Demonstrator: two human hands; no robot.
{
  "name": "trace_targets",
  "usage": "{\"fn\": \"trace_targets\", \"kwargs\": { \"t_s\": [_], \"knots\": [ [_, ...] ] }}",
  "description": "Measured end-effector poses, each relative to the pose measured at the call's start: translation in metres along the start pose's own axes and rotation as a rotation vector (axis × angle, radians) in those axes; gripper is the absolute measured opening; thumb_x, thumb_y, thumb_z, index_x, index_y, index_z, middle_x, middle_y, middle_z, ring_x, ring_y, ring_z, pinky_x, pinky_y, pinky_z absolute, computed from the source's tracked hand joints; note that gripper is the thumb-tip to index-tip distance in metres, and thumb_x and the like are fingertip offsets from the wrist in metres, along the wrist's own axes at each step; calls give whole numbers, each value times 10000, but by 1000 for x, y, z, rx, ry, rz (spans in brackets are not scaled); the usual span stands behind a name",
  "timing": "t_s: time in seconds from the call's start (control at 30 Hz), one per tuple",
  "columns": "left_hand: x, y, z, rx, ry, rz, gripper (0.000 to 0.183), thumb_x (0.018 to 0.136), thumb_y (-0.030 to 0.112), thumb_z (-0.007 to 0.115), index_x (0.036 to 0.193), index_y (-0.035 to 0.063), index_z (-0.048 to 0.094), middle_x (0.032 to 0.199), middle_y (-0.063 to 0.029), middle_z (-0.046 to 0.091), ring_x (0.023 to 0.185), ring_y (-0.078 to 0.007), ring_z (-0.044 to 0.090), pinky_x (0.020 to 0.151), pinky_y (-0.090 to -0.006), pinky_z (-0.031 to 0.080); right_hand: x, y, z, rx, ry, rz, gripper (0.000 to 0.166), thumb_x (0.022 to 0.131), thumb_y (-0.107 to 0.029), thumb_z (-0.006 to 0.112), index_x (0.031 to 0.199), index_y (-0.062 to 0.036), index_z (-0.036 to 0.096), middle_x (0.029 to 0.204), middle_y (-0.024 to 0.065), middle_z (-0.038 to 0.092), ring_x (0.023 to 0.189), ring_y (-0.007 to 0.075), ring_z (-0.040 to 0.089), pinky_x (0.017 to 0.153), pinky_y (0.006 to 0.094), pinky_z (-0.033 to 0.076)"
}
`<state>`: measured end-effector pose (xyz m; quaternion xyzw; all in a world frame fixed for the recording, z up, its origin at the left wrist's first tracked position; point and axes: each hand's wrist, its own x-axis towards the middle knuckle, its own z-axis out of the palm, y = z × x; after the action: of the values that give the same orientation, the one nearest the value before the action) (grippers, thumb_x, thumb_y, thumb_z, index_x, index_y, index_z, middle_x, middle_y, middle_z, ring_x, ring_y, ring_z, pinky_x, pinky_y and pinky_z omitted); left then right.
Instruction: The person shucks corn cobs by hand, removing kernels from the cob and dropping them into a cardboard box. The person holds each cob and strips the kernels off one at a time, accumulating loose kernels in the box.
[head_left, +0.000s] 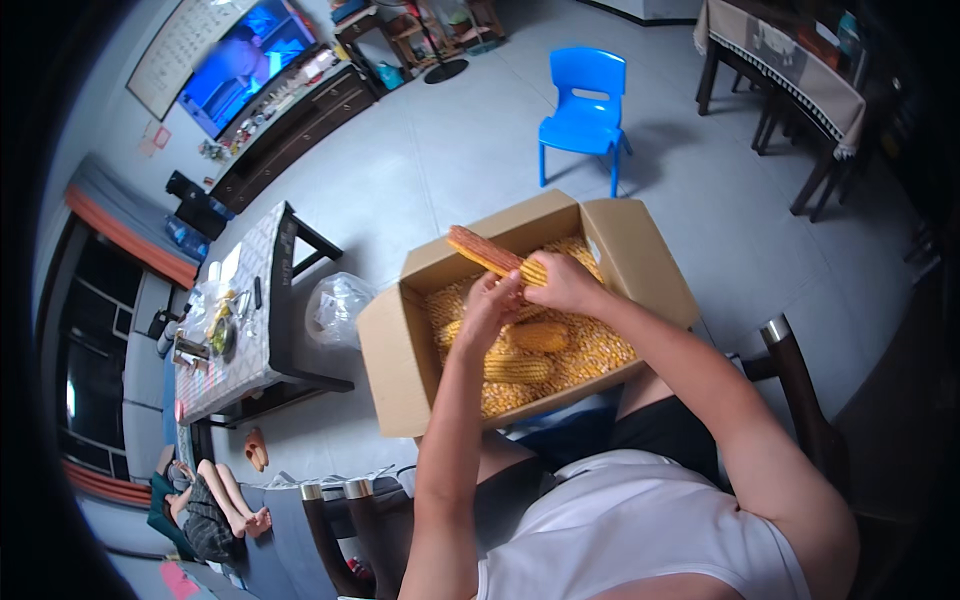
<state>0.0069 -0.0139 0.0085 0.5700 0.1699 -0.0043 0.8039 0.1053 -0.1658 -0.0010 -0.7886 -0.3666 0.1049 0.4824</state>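
A partly shelled corn cob (487, 252) is held above an open cardboard box (491, 220). Its far part is bare reddish cob with a strip of yellow kernels along one side. My right hand (564, 283) grips the near end, where kernels remain. My left hand (491, 306) is closed around the cob just beside it, thumb against the kernels. Below, loose corn kernels (592, 349) cover the inside of the box. Two ears of corn lie on them: an orange ear (538, 337) and a yellow ear (517, 368). Another ear (450, 332) is partly hidden by my left forearm.
A blue plastic chair (583, 124) stands beyond the box. Left are a clear plastic bag (339, 309) and a low table (259, 330) holding fruit and small items. A person (217, 506) lies on the sofa (281, 544). A clothed table (795, 67) is at far right.
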Motion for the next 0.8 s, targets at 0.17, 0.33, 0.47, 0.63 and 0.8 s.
{"fn": "trace_targets", "kwargs": {
  "t_s": [0.17,0.33,0.47,0.63,0.8],
  "knots": [
    [1,-1,1,72,-2,18,247,955,361,607,961,119,555,767,50,487,602,-36,411,486,-196,294,0,-8,-3,8,-2,3,393,724,-312,732,975,-22,642,896,207,688,851,367,672,721,420,529],
    [5,-8,1,28,12,29,279,955,390,597,897,140,488,743,38,472,576,-43,398,448,-195,251,-1,-1,2,-85,3,-33,430,718,-307,714,1020,-14,625,905,247,669,868,405,653,738,452,524],
    [5,-7,2,38,39,36,338,946,424,605,789,150,483,655,49,458,535,-45,399,431,-201,262,-2,-4,3,-189,5,-54,433,713,-292,705,1029,-21,582,882,265,654,844,435,642,726,494,516],
    [-1,-2,9,-5,59,-47,272,946,372,598,865,129,507,672,41,458,531,-50,392,423,-204,240,-10,-13,0,-253,34,-125,399,724,-244,696,1036,-42,552,844,255,654,812,436,644,707,507,517],
    [2,-9,-10,9,-101,-40,241,970,357,575,952,122,527,777,31,485,653,-53,446,496,-201,310,-9,-14,0,-228,28,-121,381,730,-218,688,1042,-49,549,835,248,656,810,437,646,706,505,518]
  ]
}}
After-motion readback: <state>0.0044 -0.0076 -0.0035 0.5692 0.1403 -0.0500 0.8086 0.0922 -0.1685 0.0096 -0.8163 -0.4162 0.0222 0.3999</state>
